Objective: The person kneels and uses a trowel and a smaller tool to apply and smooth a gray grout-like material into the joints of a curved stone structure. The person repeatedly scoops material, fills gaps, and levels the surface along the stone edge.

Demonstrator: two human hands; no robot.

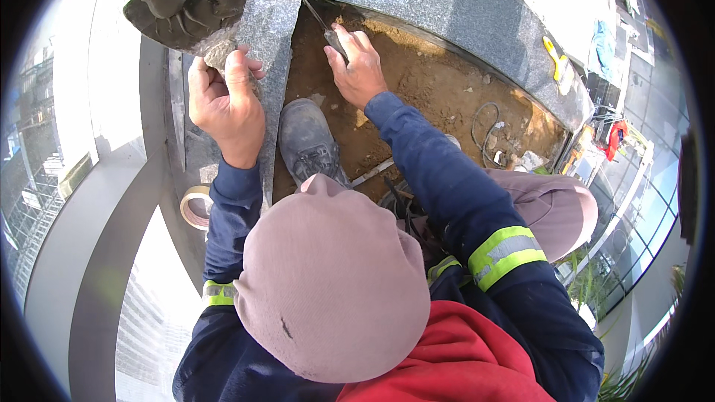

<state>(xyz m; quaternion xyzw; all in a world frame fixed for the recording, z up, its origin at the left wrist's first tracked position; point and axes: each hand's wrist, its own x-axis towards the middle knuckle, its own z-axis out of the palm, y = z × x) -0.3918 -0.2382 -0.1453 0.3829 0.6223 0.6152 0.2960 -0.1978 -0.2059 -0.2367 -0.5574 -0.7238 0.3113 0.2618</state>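
Observation:
My left hand grips the grey, mortar-crusted end of a black pan-like piece, dirty inside and tilted at the upper left. Between the fingers of my right hand is the worn handle of a narrow trowel. Its thin blade reaches to the inner corner where two speckled grey stone slabs meet. Below the slabs lies a recess of brown soil, and my right hand is over it. The blade's very tip is too small to make out against the corner.
A grey boot stands by the left slab's edge. Tape lies at left beside a metal frame. On the right slab rests a yellow-handled tool. Wire and rubble lie in the soil. Mauve cloth covers the lower middle.

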